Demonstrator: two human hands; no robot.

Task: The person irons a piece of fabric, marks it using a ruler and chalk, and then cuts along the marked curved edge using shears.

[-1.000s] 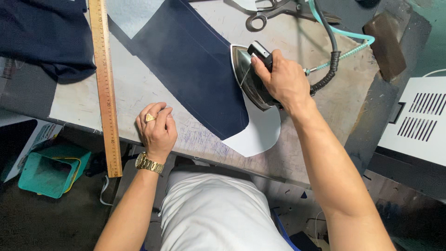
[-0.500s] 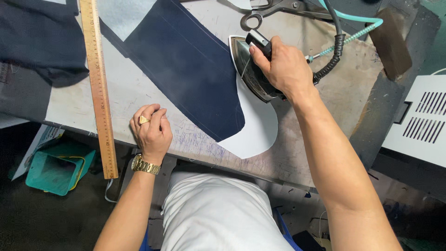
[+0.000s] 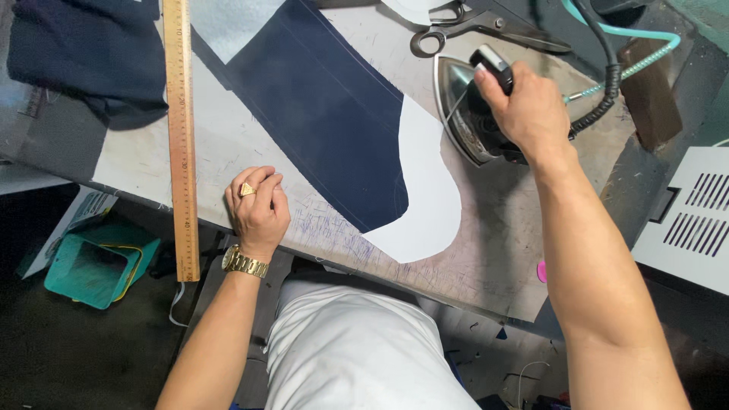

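Iron [image 3: 465,114] on table [image 3: 524,235], just right of navy fabric [image 3: 326,114] and white pattern piece [image 3: 429,201]; handle clasped in right-hand grip [image 3: 528,106]. Left hand [image 3: 260,209] fisted, empty, at near table edge beside wooden ruler [image 3: 181,137]. Scissors [image 3: 474,26] beyond; teal bin [image 3: 95,262] below.

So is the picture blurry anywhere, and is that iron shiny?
Head view: mostly sharp; the iron under the right hand has bright glare on its metal side. The dark floor around the green bin is dim. The ruler looks slightly bent from the lens.
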